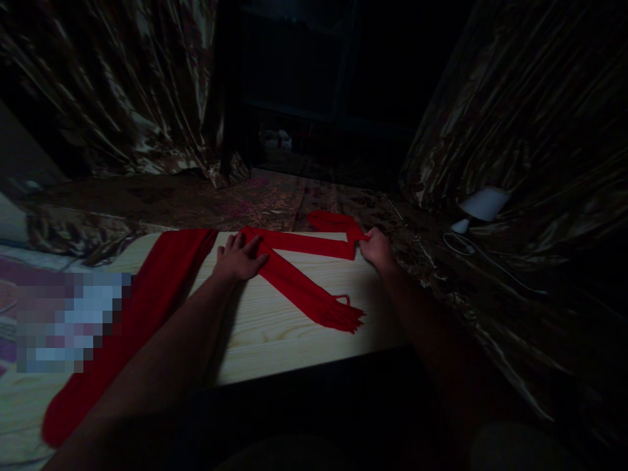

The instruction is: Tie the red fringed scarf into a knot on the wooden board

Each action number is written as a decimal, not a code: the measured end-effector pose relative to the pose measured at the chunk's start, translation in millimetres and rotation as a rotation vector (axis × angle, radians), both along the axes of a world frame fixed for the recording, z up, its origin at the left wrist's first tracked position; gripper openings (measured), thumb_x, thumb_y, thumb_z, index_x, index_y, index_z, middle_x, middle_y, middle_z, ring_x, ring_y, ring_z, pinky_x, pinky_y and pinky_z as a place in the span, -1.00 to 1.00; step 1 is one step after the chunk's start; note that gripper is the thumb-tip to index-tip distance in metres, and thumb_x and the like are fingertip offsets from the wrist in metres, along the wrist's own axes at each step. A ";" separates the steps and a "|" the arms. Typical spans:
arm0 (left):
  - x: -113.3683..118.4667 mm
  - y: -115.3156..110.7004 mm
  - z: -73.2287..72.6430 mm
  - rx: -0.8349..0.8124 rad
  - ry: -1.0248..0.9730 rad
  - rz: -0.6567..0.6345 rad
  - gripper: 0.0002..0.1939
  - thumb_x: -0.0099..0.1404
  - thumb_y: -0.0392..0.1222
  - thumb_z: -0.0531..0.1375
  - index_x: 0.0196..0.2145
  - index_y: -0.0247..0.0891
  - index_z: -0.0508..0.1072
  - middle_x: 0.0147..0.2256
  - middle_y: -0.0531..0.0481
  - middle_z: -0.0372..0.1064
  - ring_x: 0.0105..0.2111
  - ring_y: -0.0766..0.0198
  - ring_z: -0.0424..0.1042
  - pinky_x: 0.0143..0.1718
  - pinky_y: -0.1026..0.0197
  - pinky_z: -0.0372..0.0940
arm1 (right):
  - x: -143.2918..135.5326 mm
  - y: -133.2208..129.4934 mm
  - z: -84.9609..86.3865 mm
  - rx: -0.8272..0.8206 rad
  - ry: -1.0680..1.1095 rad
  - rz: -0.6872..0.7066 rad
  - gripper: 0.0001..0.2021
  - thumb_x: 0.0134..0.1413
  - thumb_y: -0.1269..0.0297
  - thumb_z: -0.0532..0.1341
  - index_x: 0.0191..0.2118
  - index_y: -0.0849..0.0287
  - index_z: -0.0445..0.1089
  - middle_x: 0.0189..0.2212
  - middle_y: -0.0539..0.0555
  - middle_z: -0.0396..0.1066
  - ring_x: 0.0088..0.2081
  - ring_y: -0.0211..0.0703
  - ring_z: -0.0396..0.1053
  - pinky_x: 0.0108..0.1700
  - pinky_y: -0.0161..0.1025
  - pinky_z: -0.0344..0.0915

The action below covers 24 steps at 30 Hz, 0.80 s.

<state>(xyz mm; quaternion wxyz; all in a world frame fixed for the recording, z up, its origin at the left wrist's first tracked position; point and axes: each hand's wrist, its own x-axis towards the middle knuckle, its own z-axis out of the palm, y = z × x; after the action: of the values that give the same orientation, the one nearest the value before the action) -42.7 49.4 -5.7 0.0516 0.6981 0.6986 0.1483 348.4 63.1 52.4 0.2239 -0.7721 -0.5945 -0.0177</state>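
A red scarf (304, 286) lies in angled bands on a pale wooden table (260, 333), its fringed end toward the table's front edge. My left hand (240, 258) rests on the scarf's left bend, fingers spread and palm down. At the table's right end, my right hand (377, 250) is closed on a part of the scarf, which runs on past the back edge. A wide red cloth (161, 288) lies slanting across the left of the table, partly behind my left forearm; whether it belongs to the scarf I cannot tell.
A small white lamp (485, 204) with a cable stands at the right, on patterned fabric. Patterned curtains (161, 85) hang at both sides. A blurred, pixelated patch (73, 324) covers something at the left. The room behind is very dark.
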 end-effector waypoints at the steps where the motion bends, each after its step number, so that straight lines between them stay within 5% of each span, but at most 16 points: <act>1: -1.0 -1.6 0.4 0.068 -0.032 0.049 -0.23 0.32 0.26 0.05 0.38 -0.15 0.15 0.38 -0.24 0.02 0.37 -0.22 -0.07 0.31 -0.21 -0.06 | -1.8 -2.5 0.4 -0.073 -0.042 0.034 -0.72 0.11 0.22 0.25 -0.07 0.21 0.39 -0.18 0.27 0.53 -0.16 0.02 0.48 -0.15 -0.23 0.28; 4: -4.5 -6.2 4.2 0.224 -0.172 0.285 -0.34 0.36 0.06 0.04 0.26 -0.45 0.26 0.17 -0.42 0.28 0.19 -0.14 0.25 0.22 -0.04 0.15 | -12.0 -14.2 3.2 -0.247 -0.169 0.103 -0.68 0.13 0.25 0.24 -0.02 0.27 0.39 -0.09 0.36 0.50 -0.11 0.10 0.49 -0.15 -0.18 0.29; 7: -6.9 -8.3 11.4 0.255 -0.337 0.420 -0.42 0.33 -0.06 0.06 0.20 -0.49 0.30 0.06 -0.42 0.37 0.07 -0.09 0.39 0.12 0.00 0.27 | -34.1 -28.2 7.0 -0.161 -0.228 0.157 -0.63 0.12 0.41 0.19 0.08 0.25 0.34 0.05 0.35 0.43 -0.07 0.07 0.48 -0.11 -0.17 0.30; 10: -7.6 -7.7 18.1 0.227 -0.474 0.475 -0.44 0.28 -0.13 0.11 0.18 -0.47 0.32 0.03 -0.36 0.43 0.04 -0.07 0.43 0.10 0.00 0.30 | -67.2 -38.9 5.9 -0.033 -0.156 0.309 -0.70 0.18 0.38 0.15 0.03 0.16 0.39 0.03 0.22 0.47 -0.05 -0.03 0.46 -0.03 -0.23 0.29; 14: -9.0 -7.4 21.3 0.186 -0.597 0.514 -0.46 0.24 -0.12 0.17 0.14 -0.37 0.38 0.07 -0.29 0.44 0.06 -0.08 0.44 0.11 0.00 0.32 | -113.4 -47.0 -6.6 -0.247 -0.023 0.516 -0.73 0.24 0.08 0.17 -0.14 0.15 0.47 -0.17 0.14 0.56 -0.13 -0.08 0.49 -0.09 -0.27 0.31; 18: -13.1 -7.4 18.2 0.161 -0.681 0.528 -0.39 0.17 -0.07 0.25 0.17 -0.31 0.37 0.10 -0.24 0.42 0.07 -0.06 0.44 0.11 0.01 0.32 | -146.3 -59.2 -13.4 -0.319 -0.024 0.557 -0.46 0.07 -0.15 0.26 -0.02 0.20 0.43 -0.06 0.24 0.53 -0.09 0.02 0.50 -0.13 -0.22 0.33; 24: -16.5 1.3 7.5 0.083 -0.668 0.490 -0.28 0.14 0.01 0.30 0.20 -0.33 0.29 0.06 -0.29 0.44 -0.06 0.02 0.52 -0.09 0.10 0.41 | -166.6 -73.2 -4.5 -0.405 -0.100 0.527 -0.40 -0.06 -0.14 0.34 -0.01 0.23 0.41 -0.08 0.30 0.53 -0.11 0.08 0.50 -0.16 -0.18 0.34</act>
<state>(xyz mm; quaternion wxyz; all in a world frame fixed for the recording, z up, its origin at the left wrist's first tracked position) -59.1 50.6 1.8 0.2103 0.4261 0.7824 0.4026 181.8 -10.1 47.9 0.0332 -0.6186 -0.7755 0.1213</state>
